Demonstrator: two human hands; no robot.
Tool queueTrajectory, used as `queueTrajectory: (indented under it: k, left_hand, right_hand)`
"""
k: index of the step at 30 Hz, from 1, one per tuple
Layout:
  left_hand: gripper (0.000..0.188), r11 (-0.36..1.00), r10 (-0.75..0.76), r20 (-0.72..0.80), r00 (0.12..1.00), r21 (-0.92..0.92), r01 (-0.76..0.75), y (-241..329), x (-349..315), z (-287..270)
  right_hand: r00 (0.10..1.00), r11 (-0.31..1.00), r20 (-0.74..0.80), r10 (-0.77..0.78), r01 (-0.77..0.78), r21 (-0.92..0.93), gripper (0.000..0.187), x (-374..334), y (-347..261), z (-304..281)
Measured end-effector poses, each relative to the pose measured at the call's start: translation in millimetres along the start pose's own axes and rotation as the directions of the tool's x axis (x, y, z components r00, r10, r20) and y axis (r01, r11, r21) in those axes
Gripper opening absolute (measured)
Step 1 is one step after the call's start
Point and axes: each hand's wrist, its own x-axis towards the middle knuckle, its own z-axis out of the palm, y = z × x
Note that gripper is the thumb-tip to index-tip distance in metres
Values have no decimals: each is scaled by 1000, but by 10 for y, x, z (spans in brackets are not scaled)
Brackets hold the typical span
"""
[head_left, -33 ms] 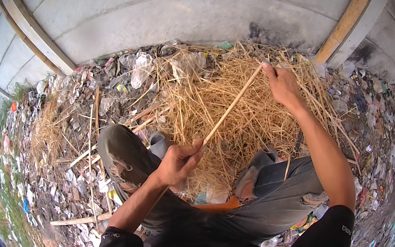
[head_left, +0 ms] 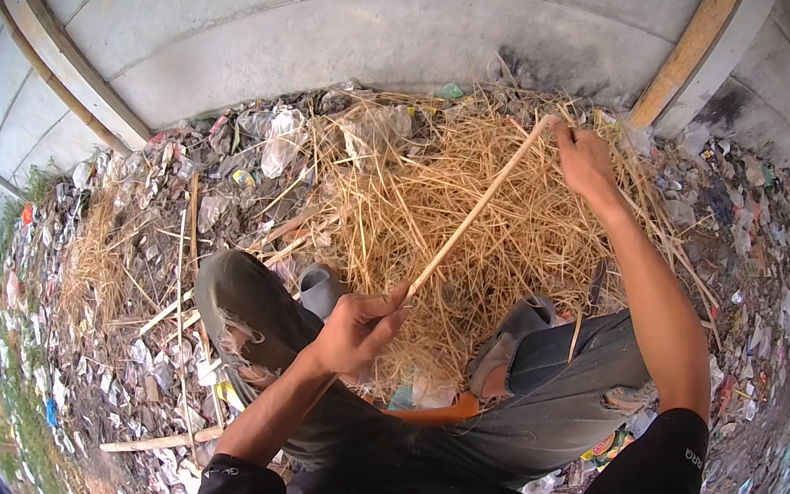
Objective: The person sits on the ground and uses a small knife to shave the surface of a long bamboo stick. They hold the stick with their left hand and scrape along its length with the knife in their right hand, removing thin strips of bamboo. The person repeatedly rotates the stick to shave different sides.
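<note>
Rightward and slightly up since the earlier frame, the right hand [head_left: 584,162] has carried the far end of a pale stick [head_left: 482,206], so it leans a little more, while the left hand [head_left: 357,335] has dropped only slightly. Fingers are closed at both ends: the left ones wrap the near end, the right ones pinch the far tip; whether they hide any tool I cannot tell. The stick slants above the straw heap [head_left: 536,252], between the knees and the wall [head_left: 345,28]. Work on it looks to be under way, since it is gripped and not laid aside; the span between the hands is bare, yet how much is left to do does not show. It is slender, nearly straight and smooth-looking, against dry, golden, tangled strands below. Crumpled clear plastic [head_left: 284,140] and flattened litter [head_left: 775,270] surround the heap, with thin, stiff slats [head_left: 180,303] lying to the left. Something smooth and orange [head_left: 453,412] sits between the legs, whose grey trousers [head_left: 532,423] are frayed at the knees. Grey panels form the wall.
</note>
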Motion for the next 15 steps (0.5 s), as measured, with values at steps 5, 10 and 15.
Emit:
queueTrajectory:
  k: [5, 10, 15]
  left_hand:
    - [33, 952, -70, 3, 998, -298, 67, -39, -49, 5]
    - [37, 870, -193, 101, 976, -443, 218, 65, 8, -62]
    - [30, 888, -191, 54, 980, -416, 196, 4, 53, -35]
  right_hand:
    - [970, 985, -231, 79, -41, 166, 72, 260, 521, -408]
    - [951, 936, -185, -247, 284, 209, 72, -336, -94, -225]
    - [837, 840, 99, -538, 524, 140, 63, -1067, -712, 132]
